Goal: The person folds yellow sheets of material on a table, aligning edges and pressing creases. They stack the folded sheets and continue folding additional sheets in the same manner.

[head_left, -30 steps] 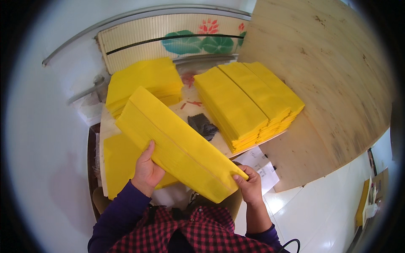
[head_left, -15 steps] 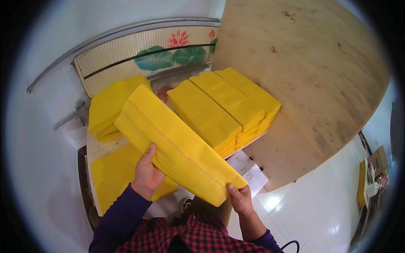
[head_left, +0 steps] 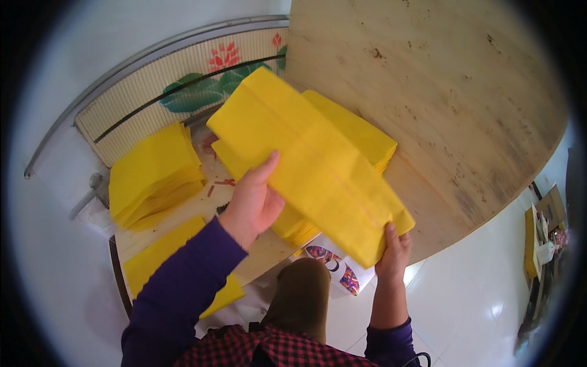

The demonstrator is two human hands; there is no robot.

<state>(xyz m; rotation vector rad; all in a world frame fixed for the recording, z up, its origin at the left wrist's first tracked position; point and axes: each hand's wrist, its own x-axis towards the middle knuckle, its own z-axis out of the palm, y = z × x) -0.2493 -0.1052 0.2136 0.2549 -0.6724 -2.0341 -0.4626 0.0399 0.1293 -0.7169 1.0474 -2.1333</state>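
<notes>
A long folded yellow fabric bundle (head_left: pixel 312 159) is held at a slant in front of me. My left hand (head_left: pixel 254 202) grips its near long edge, thumb on top and the fingers mostly hidden beneath. At its near right end my right hand (head_left: pixel 394 251) pinches the corner, thumb over the top. Under and behind the bundle, partly covered by it, stand neat stacks of folded yellow fabric (head_left: pixel 354 125). To the left lies a looser pile of yellow fabric (head_left: pixel 150 174). Nearer me, a flat yellow piece (head_left: pixel 162 254) is partly hidden by my left sleeve.
A wooden board (head_left: pixel 440 110) with a curved edge extends right. A slatted painted panel (head_left: pixel 140 104) and a metal rail (head_left: pixel 122 67) run along the wall. Below the table edge are a white bag with a colourful pattern (head_left: pixel 339 269) and my knee (head_left: pixel 299 293). Clutter (head_left: pixel 544 244) sits far right.
Both hands have carried the yellow bundle right and away from me, over the stacks. My view has shifted, and my knee and the white patterned bag now show.
</notes>
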